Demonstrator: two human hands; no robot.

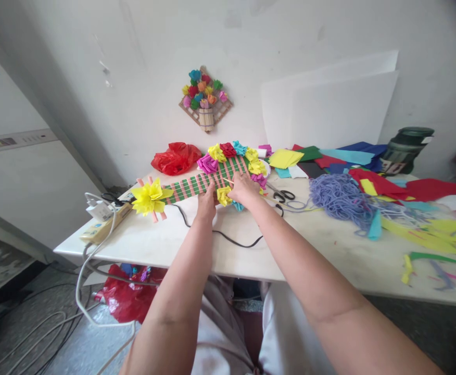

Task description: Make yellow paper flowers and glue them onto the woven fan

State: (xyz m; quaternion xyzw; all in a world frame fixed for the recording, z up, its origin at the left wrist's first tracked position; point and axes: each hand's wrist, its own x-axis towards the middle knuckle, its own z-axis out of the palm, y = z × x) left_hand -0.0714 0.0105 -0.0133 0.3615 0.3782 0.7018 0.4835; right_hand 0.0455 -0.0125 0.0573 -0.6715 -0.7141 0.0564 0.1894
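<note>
A guitar-shaped paper craft (pixel 189 188) is tilted up over the table, its long neck of green and pink woven strips pointing left. A large yellow paper flower (pixel 150 197) sits at the neck's end, and yellow, red, blue and magenta paper flowers rim the body. My left hand (pixel 207 202) grips the lower edge where neck meets body, thumb in front. My right hand (pixel 245 188) is closed at the body's lower side, beside a yellow flower (pixel 224 196). From its fingers pokes a thin pale stick (pixel 228 180); its fingertips are partly hidden.
Black scissors (pixel 284 196) and a tangle of purple yarn (pixel 341 200) lie to the right, with coloured paper sheets (pixel 286 159) and a dark green bottle (pixel 406 151) behind. A power strip (pixel 105 224) with cables stands left. A red plastic bag (pixel 176 159) is by the wall.
</note>
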